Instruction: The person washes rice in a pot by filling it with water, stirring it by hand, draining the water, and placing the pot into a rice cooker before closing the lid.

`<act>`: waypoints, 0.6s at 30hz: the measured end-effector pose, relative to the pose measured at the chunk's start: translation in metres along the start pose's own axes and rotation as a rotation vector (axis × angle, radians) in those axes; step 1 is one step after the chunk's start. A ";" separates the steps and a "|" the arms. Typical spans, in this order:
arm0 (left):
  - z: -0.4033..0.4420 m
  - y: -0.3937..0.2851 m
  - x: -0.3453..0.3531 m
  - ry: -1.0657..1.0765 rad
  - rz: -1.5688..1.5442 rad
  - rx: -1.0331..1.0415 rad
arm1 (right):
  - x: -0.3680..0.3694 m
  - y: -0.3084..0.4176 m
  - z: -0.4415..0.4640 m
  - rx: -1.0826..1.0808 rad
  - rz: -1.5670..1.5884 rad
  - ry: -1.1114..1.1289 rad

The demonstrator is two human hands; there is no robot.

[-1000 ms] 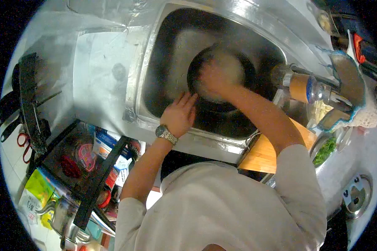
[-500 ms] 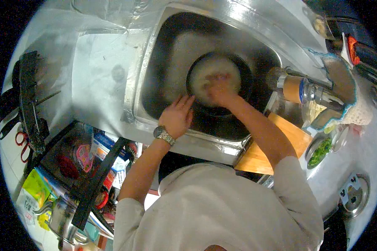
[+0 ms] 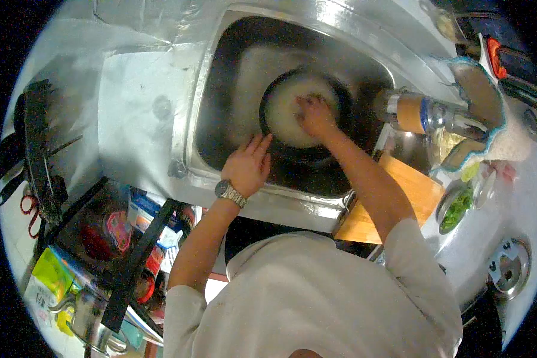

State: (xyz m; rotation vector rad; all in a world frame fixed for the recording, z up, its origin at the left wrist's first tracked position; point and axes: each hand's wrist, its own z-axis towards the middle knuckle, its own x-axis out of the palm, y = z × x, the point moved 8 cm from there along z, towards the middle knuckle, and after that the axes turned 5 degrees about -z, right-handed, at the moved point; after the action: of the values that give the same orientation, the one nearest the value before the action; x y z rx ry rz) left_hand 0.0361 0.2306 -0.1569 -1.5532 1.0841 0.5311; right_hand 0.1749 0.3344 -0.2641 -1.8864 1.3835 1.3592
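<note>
A dark round pot (image 3: 345, 108) sits in the metal sink (image 3: 224, 65), cloudy liquid (image 3: 285, 116) inside. The person's right hand (image 3: 317, 118) is at the liquid, fingers curled — whether they hold anything, one cannot tell. The left hand (image 3: 247, 165) — fingers outstretched — is at the pot's near-left rim. A wooden board (image 3: 394, 200) lies right of the sink.

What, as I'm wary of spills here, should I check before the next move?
1. Dark bowl within the sink: ok.
2. Left hand touching the bowl: cannot tell; its fingertips reach the bowl's near edge.
3. Right hand empty: cannot tell; it is in or over the cloudy contents.
4. Watch clear of the bowl: ok.
5. Wooden board clear of the right forearm: cannot tell.
</note>
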 end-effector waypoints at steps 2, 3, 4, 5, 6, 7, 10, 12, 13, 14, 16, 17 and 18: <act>0.002 0.002 0.000 -0.001 0.000 -0.001 | -0.007 0.004 -0.011 0.135 -0.114 -0.076; 0.003 0.001 0.000 -0.011 0.007 0.009 | 0.012 0.020 -0.012 -0.005 -0.117 0.064; 0.001 0.000 -0.001 -0.014 0.013 0.021 | 0.034 0.033 -0.017 -0.140 -0.116 0.210; -0.001 -0.002 -0.001 -0.007 0.012 0.029 | 0.043 0.032 -0.013 -0.130 -0.112 0.211; -0.001 -0.001 0.000 0.016 -0.011 0.016 | 0.053 0.036 0.000 -0.222 -0.089 0.210; 0.001 0.002 0.001 0.036 -0.035 0.004 | 0.048 0.043 0.009 -0.314 -0.069 0.207; -0.001 0.002 0.001 0.029 -0.024 0.023 | -0.009 0.000 0.004 0.001 0.130 0.006; 0.000 0.007 0.008 0.045 -0.049 0.029 | 0.033 -0.012 -0.002 0.120 0.012 -0.045; 0.002 0.008 0.011 0.060 -0.071 0.026 | 0.027 -0.014 -0.006 0.230 -0.104 -0.095; 0.002 0.009 0.012 0.055 -0.075 0.034 | 0.040 -0.006 -0.007 0.207 -0.117 0.067; 0.000 0.009 0.011 0.031 -0.030 0.031 | 0.039 0.025 0.003 0.034 -0.147 0.160; -0.001 0.009 0.012 0.031 -0.031 0.038 | 0.042 0.043 0.003 -0.140 -0.173 0.256; -0.001 0.010 0.012 0.033 -0.051 0.026 | 0.022 0.047 0.007 -0.136 -0.176 0.252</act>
State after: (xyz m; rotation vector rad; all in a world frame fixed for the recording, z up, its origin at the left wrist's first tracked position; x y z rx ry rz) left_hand 0.0328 0.2257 -0.1715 -1.5677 1.0696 0.4558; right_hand 0.1303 0.3107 -0.2771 -2.2756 1.2278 1.1884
